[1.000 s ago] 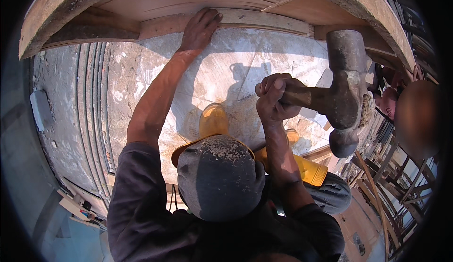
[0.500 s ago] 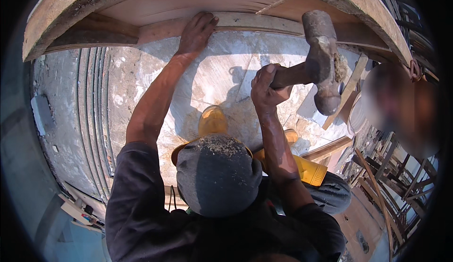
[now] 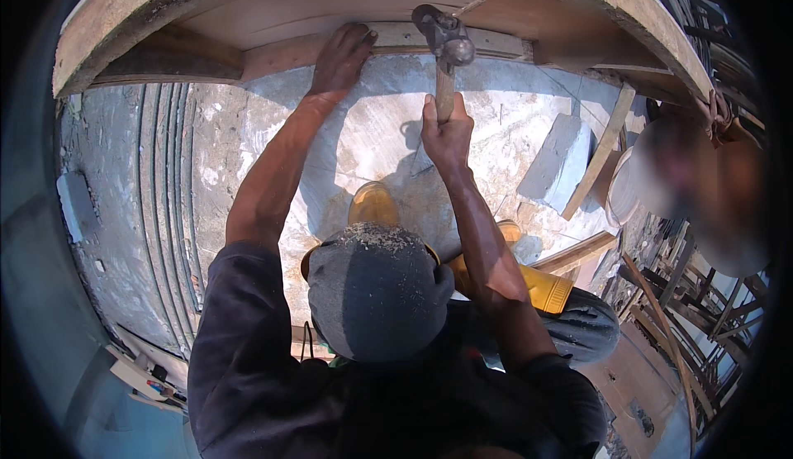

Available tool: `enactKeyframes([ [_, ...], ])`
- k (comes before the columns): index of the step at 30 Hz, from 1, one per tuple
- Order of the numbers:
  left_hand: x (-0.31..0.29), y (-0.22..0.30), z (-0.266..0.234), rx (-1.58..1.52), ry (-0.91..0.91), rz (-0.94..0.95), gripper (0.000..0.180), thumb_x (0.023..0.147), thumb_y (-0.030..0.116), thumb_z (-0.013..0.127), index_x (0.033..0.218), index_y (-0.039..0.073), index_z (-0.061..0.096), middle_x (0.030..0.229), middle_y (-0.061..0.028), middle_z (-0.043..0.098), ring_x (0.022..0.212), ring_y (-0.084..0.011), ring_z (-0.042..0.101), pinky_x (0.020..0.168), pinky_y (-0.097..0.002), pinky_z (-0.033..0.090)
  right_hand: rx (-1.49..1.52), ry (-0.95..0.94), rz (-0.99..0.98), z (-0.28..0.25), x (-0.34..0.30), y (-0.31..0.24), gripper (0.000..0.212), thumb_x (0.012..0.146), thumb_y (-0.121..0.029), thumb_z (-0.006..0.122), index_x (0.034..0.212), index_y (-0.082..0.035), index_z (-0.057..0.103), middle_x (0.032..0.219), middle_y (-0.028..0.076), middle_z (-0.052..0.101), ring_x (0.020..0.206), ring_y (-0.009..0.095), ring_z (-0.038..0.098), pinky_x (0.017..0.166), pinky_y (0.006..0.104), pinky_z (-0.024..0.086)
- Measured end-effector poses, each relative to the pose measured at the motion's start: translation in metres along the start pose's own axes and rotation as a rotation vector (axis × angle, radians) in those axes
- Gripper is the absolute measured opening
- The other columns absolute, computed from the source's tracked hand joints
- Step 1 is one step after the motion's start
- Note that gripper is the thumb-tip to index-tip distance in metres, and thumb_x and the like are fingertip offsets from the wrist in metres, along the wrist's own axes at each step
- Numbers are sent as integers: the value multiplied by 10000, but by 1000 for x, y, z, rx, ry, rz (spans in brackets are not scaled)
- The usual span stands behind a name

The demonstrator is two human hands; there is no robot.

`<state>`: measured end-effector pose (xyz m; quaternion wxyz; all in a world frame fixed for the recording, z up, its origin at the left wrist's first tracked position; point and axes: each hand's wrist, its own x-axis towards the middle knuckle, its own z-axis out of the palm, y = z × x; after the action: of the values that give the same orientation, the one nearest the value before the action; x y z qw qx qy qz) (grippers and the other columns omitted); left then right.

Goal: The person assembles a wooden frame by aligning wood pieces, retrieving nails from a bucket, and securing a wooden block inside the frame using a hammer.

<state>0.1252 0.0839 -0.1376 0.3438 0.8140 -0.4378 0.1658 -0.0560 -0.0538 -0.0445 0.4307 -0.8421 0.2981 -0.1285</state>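
Note:
A hammer (image 3: 453,47) with a worn, rounded metal head and a wooden handle is in my right hand (image 3: 448,138). My fingers wrap the lower handle, and the head is over or against a wooden batten (image 3: 487,42); contact cannot be made out. To the left, my left hand (image 3: 340,61) bends its fingers over the same batten, its thumb side toward the hammer. The batten runs along the near edge of a curved wooden frame with a thin panel (image 3: 322,11). Part of the batten is hidden under my left hand and the hammer head.
Yellow boots (image 3: 373,204) stand on the stained floor below me. A grey block (image 3: 562,157) and a wood strip (image 3: 600,152) lie at right, near a round bucket (image 3: 625,186). Several pipes (image 3: 165,186) run along the left. A blurred person is at far right.
The hammer has swung forward and left, from raised at the right to the batten, with my right hand following. My left hand stays on the batten.

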Motion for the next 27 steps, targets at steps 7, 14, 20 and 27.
enactKeyframes([
  [7, -6, -13, -3, 21, -23, -35, 450, 751, 48, 762, 1194, 52, 683, 1220, -120, 627, 1176, -328, 581, 944, -440, 527, 156, 32, -61, -58, -22, -26, 437, 1006, -450, 624, 921, -26, 560, 655, 19, 543, 531, 101, 496, 496, 290, 425],
  [14, 3, 2, -1, -23, -10, 4, 451, 766, 56, 763, 1209, 57, 677, 1238, -122, 619, 1187, -341, 573, 960, -442, 518, -155, -105, 28, 10, 0, 22, 388, 1016, -362, 623, 826, -25, 600, 581, 40, 558, 504, 136, 546, 479, 322, 447],
  [20, -4, -10, -5, 3, -14, -19, 456, 805, 41, 737, 1251, 33, 646, 1253, -158, 610, 1161, -381, 572, 959, -467, 511, 59, -138, 47, -37, -25, -50, 418, 987, -382, 636, 923, 25, 565, 596, 194, 594, 545, 372, 632, 507, 421, 471],
  [27, -3, 11, 11, -23, -53, 76, 455, 839, 30, 719, 1285, 53, 631, 1255, -179, 587, 1168, -405, 558, 975, -494, 493, -133, -68, 71, -23, -4, 11, 382, 982, -321, 632, 972, 57, 578, 698, 229, 666, 635, 364, 703, 590, 447, 543],
])
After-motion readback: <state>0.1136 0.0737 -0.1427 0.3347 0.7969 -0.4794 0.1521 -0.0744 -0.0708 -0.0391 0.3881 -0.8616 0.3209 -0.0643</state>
